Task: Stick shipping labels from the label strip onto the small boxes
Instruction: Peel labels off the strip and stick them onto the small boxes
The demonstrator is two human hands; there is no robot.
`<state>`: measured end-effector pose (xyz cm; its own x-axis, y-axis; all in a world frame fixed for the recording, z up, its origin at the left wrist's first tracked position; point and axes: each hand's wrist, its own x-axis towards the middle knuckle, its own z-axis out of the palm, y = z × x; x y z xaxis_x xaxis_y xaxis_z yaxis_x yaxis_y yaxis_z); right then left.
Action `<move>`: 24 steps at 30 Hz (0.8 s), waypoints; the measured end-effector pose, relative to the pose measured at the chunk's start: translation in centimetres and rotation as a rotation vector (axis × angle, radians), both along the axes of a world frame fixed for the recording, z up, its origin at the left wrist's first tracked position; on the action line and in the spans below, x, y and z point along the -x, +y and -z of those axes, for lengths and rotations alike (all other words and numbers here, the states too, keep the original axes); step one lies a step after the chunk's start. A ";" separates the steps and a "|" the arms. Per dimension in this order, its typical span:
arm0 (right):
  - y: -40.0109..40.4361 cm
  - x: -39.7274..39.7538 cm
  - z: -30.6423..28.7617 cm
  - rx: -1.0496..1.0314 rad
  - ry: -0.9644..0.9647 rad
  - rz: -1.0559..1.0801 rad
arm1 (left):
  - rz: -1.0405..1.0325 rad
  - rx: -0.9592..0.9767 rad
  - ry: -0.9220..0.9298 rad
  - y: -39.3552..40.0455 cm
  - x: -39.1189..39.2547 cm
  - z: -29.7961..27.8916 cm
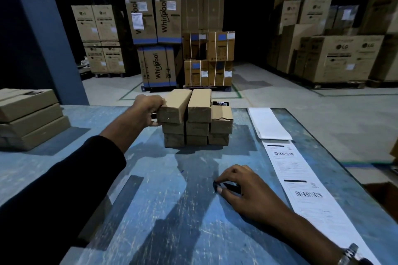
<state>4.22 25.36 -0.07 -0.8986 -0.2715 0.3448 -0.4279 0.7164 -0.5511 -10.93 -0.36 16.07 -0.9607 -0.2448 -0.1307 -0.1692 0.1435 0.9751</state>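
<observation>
Whirlpool cartons [158, 69] are stacked behind the small boxes [195, 118], whose top-left box [174, 105] is gripped by the left hand [148, 112]; a dark object [226, 186] is pinched by the right hand [243, 189].

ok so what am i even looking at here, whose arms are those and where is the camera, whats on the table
This is one picture from a camera worn on a person's head, looking forward and down, so the arms are the wearer's own. No robot is involved. The left hand grips the top left box of a stack of small cardboard boxes standing on a worn blue table. The right hand rests on the table with curled fingers around a small dark object that I cannot identify. To the right lies the label strip, white paper with barcodes. Flat cartons sit at the far left. Behind is a warehouse floor with large appliance cartons.
</observation>
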 end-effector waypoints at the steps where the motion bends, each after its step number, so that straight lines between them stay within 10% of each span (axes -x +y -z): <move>1: 0.0 0.0 0.0 0.002 0.002 -0.002 | 0.007 -0.032 -0.022 -0.2 -0.6 0.0; 10: 0.0 0.2 0.0 -0.014 0.027 0.024 | 0.051 -0.488 -0.014 -4.6 -10.8 2.2; 17: -0.7 -0.4 -1.7 0.426 -0.174 0.110 | 0.156 -0.510 0.006 -4.3 -17.3 5.6; 24: -0.7 -0.4 -4.6 1.097 -0.577 0.100 | 0.368 0.193 0.386 -1.1 -16.7 10.5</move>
